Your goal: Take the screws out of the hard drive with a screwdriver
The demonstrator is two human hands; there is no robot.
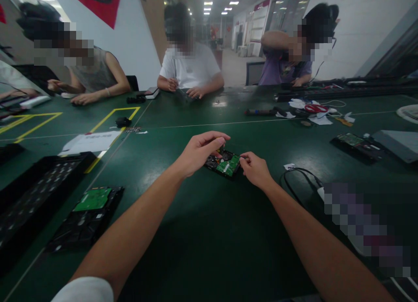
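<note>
A hard drive [228, 163] with a green circuit board facing up lies on the dark green table in front of me. My left hand [206, 149] is over its left end, thumb and fingers drawn together around something small that I cannot make out. The hand covers that end of the drive. At the opposite end, my right hand [254, 166] pinches the drive's right edge between thumb and curled fingers. Beside my left forearm rests a second hard drive [93, 199], also board side up.
A black slotted tray [42, 197] stands at the left, near a paper sheet [94, 142]. On the right are another drive [357, 146], a grey box [398, 143] and a black cable [302, 169]. Several people sit across the table; a screwdriver-like tool [261, 112] lies towards them.
</note>
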